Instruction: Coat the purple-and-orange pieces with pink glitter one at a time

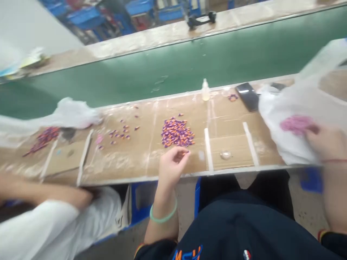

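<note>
from the head view, the work looks to be well short of finished, judging by how much lies loose: a dense pile of purple and orange beads [176, 133] sits mid-table, just beyond the left hand [171, 164]. one small ring of beads [232, 98] lies at the far edge, right of a dropper bottle [205, 92]; it may be a finished piece, though it is too small to be sure. no other ring like it shows in front of the person.

the left hand is at the near side of the pile, thumb and fingertips pinched together on a single small bead [186, 153], the other fingers curled in.

the right hand [326, 141] is well apart, to the right, its fingers touching a pink bundle [294, 124] on a white bag [282, 146]. it is blurred, so i cannot tell whether it grips the bundle or only rests against it.

between the hands, near the table's edge, a small clear round thing [225, 155] lies between two white strips [208, 150]. farther left, scattered beads [119, 134] lie near a co-worker's white sleeve [46, 227].
</note>
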Motion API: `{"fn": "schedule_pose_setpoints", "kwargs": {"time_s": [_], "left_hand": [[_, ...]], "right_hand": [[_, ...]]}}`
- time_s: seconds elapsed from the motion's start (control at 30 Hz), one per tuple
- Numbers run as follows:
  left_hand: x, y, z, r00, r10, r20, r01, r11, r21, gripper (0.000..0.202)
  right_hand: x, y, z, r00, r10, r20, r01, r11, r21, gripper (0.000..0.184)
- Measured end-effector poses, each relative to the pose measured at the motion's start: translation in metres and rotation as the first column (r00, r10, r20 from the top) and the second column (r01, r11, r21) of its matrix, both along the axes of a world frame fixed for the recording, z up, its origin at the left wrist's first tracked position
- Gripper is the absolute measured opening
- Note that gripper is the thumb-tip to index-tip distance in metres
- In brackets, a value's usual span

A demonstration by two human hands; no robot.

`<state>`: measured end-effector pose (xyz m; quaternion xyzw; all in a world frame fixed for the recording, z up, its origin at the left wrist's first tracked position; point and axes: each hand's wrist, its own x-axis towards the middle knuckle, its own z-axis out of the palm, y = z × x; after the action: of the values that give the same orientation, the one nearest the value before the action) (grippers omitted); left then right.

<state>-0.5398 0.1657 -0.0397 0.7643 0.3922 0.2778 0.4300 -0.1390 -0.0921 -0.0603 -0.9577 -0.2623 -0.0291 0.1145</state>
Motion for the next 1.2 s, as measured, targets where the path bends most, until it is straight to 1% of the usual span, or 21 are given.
{"fn": "schedule_pose_setpoints", "kwargs": {"time_s": [0.03, 0.1, 0.2, 0.37, 0.47, 0.57, 0.67, 0.77, 0.93, 1.07, 1.2], "left_hand": [[0.001, -0.001, -0.003, 1.0, 0.0, -0.006, 0.0, 1.0, -0.024, 0.007], [0.004, -0.003, -0.01, 1.0, -0.014, -0.019, 0.013, 0.998, -0.061, 0.011], [0.009, -0.005, -0.014, 0.998, -0.063, -0.029, 0.061, 0.994, -0.092, 0.016], [0.02, -0.011, -0.01, 0.993, -0.118, -0.007, 0.116, 0.983, -0.146, 0.019], [0.025, -0.015, -0.009, 0.991, -0.136, 0.015, 0.137, 0.98, -0.147, 0.018], [0.027, -0.018, -0.01, 0.989, -0.148, -0.003, 0.146, 0.979, -0.141, 0.018], [0.028, -0.02, -0.01, 0.989, -0.145, -0.012, 0.142, 0.978, -0.153, 0.02], [0.029, -0.021, -0.007, 0.989, -0.145, 0.021, 0.146, 0.97, -0.195, 0.021], [0.031, -0.019, -0.004, 0.988, -0.141, 0.058, 0.15, 0.96, -0.237, 0.021], [0.032, -0.018, -0.005, 0.989, -0.131, 0.067, 0.143, 0.96, -0.24, 0.019], [0.031, -0.019, -0.009, 0.988, -0.133, 0.081, 0.149, 0.958, -0.247, 0.016]], "right_hand": [[0.0, -0.005, 0.003, 0.998, -0.014, -0.06, 0.013, 1.0, -0.009, 0.026], [-0.002, -0.008, 0.006, 0.994, -0.047, -0.103, 0.049, 0.999, 0.014, 0.02], [-0.004, -0.008, 0.005, 0.988, -0.053, -0.146, 0.069, 0.992, 0.108, 0.015], [-0.003, -0.011, 0.002, 0.974, -0.034, -0.224, 0.098, 0.955, 0.281, 0.009], [0.0, -0.011, 0.003, 0.964, -0.051, -0.26, 0.148, 0.917, 0.37, 0.004], [0.003, -0.01, 0.006, 0.952, -0.066, -0.298, 0.197, 0.88, 0.432, 0.005], [0.003, -0.008, 0.011, 0.932, -0.059, -0.357, 0.235, 0.848, 0.474, 0.007], [0.001, -0.006, 0.016, 0.905, -0.03, -0.425, 0.268, 0.815, 0.514, 0.007], [-0.004, -0.004, 0.017, 0.874, 0.013, -0.486, 0.299, 0.774, 0.558, 0.006], [-0.006, -0.003, 0.016, 0.864, 0.034, -0.502, 0.3, 0.766, 0.569, 0.008], [-0.009, -0.002, 0.018, 0.864, 0.011, -0.503, 0.312, 0.773, 0.552, 0.007]]}}
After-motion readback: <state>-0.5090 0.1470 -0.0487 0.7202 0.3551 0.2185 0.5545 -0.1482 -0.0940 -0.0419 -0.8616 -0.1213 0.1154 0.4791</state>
